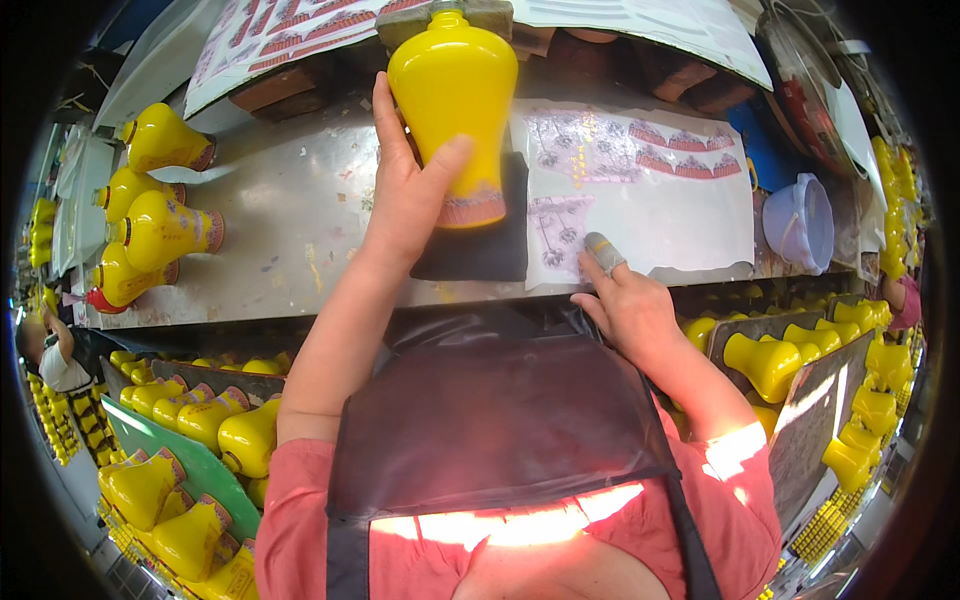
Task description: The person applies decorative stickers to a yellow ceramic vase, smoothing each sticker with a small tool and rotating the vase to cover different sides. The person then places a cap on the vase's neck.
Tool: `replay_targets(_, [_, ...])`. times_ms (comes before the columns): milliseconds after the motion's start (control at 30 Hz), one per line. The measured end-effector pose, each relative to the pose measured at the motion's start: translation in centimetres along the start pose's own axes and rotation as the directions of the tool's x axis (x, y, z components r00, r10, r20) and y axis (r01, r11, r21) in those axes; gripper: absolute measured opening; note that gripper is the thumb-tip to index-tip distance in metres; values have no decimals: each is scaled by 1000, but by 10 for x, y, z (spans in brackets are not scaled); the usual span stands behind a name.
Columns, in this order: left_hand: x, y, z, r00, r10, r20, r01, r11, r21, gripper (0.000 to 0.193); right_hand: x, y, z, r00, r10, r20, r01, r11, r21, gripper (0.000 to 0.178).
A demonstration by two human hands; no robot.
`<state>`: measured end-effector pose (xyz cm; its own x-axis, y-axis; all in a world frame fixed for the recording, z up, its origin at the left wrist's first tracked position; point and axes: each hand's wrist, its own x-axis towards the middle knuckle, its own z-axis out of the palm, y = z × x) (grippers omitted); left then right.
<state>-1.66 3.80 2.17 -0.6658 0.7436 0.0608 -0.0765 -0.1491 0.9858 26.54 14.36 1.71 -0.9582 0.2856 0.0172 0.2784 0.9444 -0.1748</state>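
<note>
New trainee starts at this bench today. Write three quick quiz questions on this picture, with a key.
1. Which hand grips the yellow vase on the metal table?
2. True or false: the vase rests on a dark pad.
3. The right hand, one finger capped, touches: A) the decal sheet B) the lilac bowl C) a vase.

Key: 1. The left hand. 2. True. 3. A.

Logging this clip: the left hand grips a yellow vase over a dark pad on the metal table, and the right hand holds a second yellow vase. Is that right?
Not quite. In the head view, the left hand does grip the yellow vase over the dark pad on the metal table, but the right hand holds no vase: its covered fingertip presses on the decal sheet.
</note>
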Motion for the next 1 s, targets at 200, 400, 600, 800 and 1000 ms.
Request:
replay_targets(200, [-4,2,-4,999,-46,-29,45,999,-9,103,10,-9,19,998,-62,-8,62,997,-45,69])
replay_targets(400, [-20,2,-13,994,31,-109,-32,999,-13,83,-9,-3,33,996,-78,-41,67,974,-215,60])
replay_targets(600, [-44,6,-18,940,311,-143,-274,933,233,60,-18,6,33,965,-118,-234,104,992,-75,40])
replay_targets(800, [-63,23,-6,802,597,-17,-542,740,399,37,0,8,24,978,116,-171,-40,918,395,12])
replay_targets(1000, [-68,41,17,680,670,297,-708,496,502,33,33,5,-37,837,438,328,-417,123,900,31])
